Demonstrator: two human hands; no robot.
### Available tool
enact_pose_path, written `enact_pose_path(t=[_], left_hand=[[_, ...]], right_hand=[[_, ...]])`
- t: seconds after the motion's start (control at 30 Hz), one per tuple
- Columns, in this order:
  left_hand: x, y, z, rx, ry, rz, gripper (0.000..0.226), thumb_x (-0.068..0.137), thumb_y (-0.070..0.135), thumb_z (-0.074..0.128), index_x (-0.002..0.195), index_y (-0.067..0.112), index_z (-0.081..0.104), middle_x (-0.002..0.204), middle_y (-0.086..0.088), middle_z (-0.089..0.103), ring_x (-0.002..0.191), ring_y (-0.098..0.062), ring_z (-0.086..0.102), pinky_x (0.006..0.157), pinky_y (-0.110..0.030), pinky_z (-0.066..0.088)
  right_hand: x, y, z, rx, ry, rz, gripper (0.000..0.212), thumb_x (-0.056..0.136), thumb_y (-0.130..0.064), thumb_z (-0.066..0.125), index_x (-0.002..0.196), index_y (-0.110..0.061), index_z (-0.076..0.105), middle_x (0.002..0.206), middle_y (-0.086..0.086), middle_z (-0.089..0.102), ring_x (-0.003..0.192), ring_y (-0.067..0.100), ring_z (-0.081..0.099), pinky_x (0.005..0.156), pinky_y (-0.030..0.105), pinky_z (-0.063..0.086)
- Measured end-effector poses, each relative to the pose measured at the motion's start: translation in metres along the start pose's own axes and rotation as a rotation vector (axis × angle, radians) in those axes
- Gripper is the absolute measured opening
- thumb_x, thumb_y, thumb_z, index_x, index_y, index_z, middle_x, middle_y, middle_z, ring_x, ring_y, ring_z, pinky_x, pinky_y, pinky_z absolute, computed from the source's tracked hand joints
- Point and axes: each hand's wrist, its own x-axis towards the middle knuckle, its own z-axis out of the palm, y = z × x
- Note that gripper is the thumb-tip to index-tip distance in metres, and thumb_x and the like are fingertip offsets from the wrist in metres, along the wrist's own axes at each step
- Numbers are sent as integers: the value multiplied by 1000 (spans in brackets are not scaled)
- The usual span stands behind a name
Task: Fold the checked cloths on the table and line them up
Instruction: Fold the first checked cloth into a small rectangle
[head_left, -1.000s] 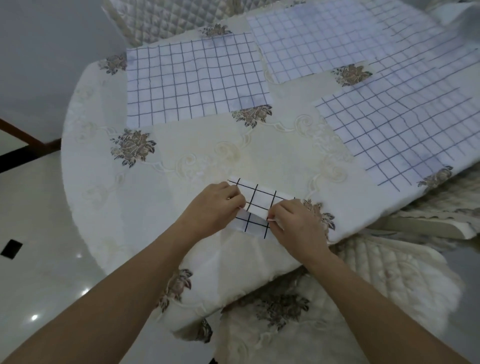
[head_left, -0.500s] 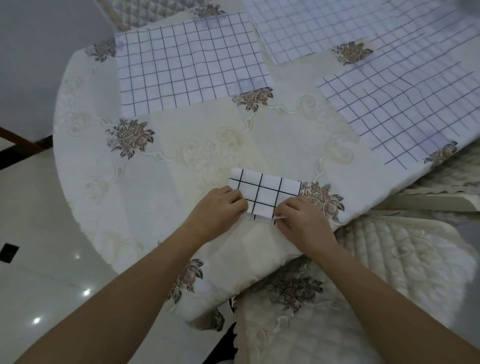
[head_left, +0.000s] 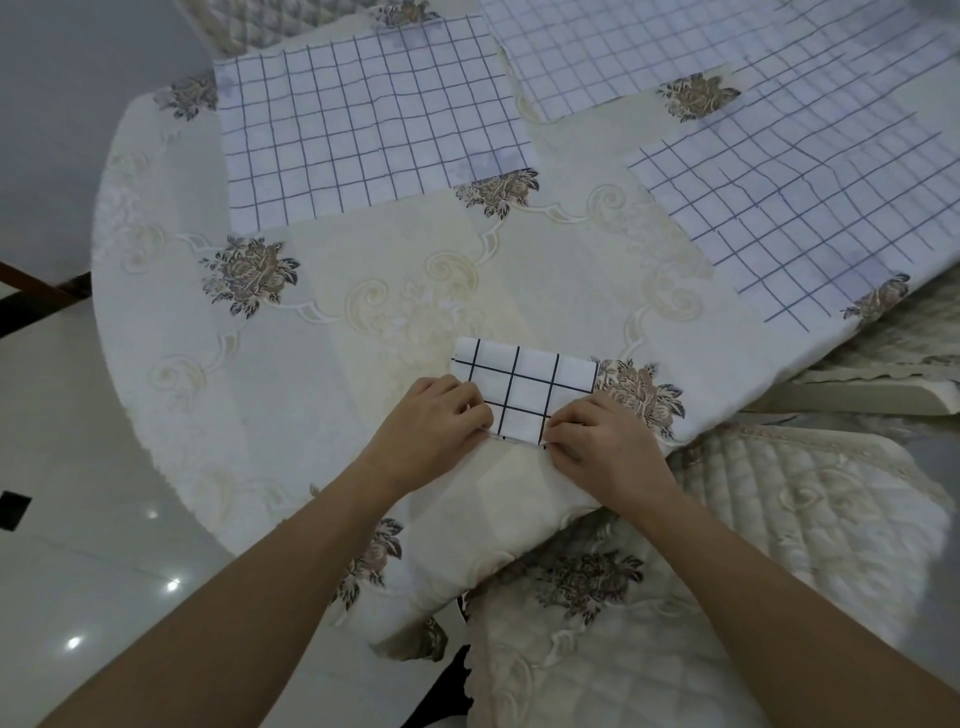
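Observation:
A small folded checked cloth (head_left: 524, 382), white with dark lines, lies near the front edge of the round table (head_left: 322, 291). My left hand (head_left: 434, 423) pinches its near left corner with curled fingers. My right hand (head_left: 602, 441) pinches its near right corner. Three unfolded checked cloths lie flat farther back: one at the back left (head_left: 363, 119), one at the back centre (head_left: 649, 47), one on the right (head_left: 810, 176).
A cream tablecloth with brown flower prints covers the table and hangs over its edge. A quilted chair seat (head_left: 779, 571) sits below right. Another quilted chair (head_left: 234, 26) stands behind the table. Glossy tiled floor (head_left: 78, 545) lies to the left.
The raised flap of the small cloth has been laid down flat into a rectangle. Both hands stayed at its near corners. The camera shifted slightly closer.

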Motion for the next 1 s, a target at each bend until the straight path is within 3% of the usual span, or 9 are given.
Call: enact_pose_path(t=[0.17,0.33,0.47,0.53,0.6,0.7,0.87,0.93,1.0], left_hand=[[-1,4,1,34,9,-6,12,96,24,56,88,18,64,91,1,60,82,-23,55,79,-34,41],[3,6,-4,79,-1,16,15,93,29,58,84,17,63,90,1,61,80,-24,57,74,-38,42],[35,19,-8,70,84,-31,22,92,23,57,108,11,65,120,-9,62,108,-29,57,86,-41,46],[54,21,-2,109,-14,-88,43,100,28,46,137,9,51,151,-11,44,138,-28,41,110,-44,37],[64,19,7,175,-166,-96,57,105,37,30,155,9,25,165,-9,16,153,-25,15,122,-46,19],[59,13,23,218,-294,-122,65,105,46,19,158,9,12,167,-7,6,154,-23,6,122,-48,18],[53,9,35,164,-286,-192,72,102,53,13,158,9,10,167,-6,4,154,-21,3,123,-49,15],[52,8,35,170,-278,-184,71,101,49,12,158,7,8,167,-7,2,154,-23,1,122,-51,17],[49,9,35,221,-280,-163,69,102,43,17,158,6,-1,167,-10,-6,154,-26,-5,122,-51,15]], right_hand=[[-1,-5,-2,17,11,22,18,85,-28,66,77,-17,78,87,-5,69,83,21,60,71,35,53],[1,-4,-1,17,46,-12,18,87,-22,65,75,-16,77,85,-4,68,80,21,59,71,35,53],[1,-2,1,21,62,-11,17,86,-20,65,74,-16,77,85,-4,68,79,21,58,70,34,52],[1,-3,2,25,61,3,18,87,-21,65,75,-15,77,85,-5,68,79,20,58,72,33,52],[1,-2,1,26,49,8,21,89,-23,63,77,-15,78,86,-5,68,80,19,57,74,32,52],[0,-2,0,18,42,18,23,91,-25,60,77,-15,77,86,-4,67,80,19,55,75,32,51],[9,-21,2,-99,130,127,32,93,-36,57,76,-13,70,76,1,65,76,22,56,70,37,51],[24,-37,6,-46,225,185,27,96,-31,56,91,-10,72,93,5,69,92,25,61,82,39,52],[45,-56,17,46,226,229,36,97,-28,56,120,-3,66,126,12,64,124,27,55,107,40,44]])
